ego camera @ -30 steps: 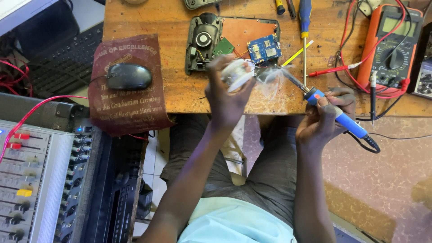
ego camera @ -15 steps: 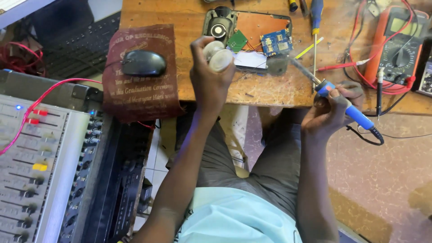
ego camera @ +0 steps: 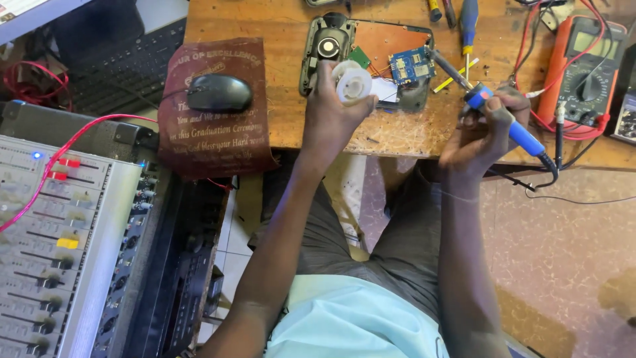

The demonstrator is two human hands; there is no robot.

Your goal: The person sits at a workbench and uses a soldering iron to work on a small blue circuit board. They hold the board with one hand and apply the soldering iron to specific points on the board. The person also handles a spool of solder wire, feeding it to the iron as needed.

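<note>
Two hands: both are raised over the near edge of the desk (ego camera: 285, 126), each closed on a soldering tool.
Left hand: the left hand (ego camera: 329, 113) is wrapped around a white solder spool (ego camera: 352, 83), fingers curled tight behind it, the spool's face turned up towards the camera.
Right hand: the right hand (ego camera: 487, 126) grips the blue-handled soldering iron (ego camera: 490, 109) like a pen, fully closed on the handle, its cord trailing off the desk's near edge.
Iron tip: it points at the blue circuit board (ego camera: 411, 66), which lies in the opened casing (ego camera: 371, 50) towards the desk's far edge; whether it touches I cannot tell.
Step in hand: soldering a joint on the board, by my reading.
Next move calls for: solder wire brought from spool to tip, steadily, without bridging neighbouring pads.
Nearby: computer mouse (ego camera: 219, 93) on a maroon cloth (ego camera: 215, 109) at the left corner; multimeter (ego camera: 583, 76) at the right edge.
</note>
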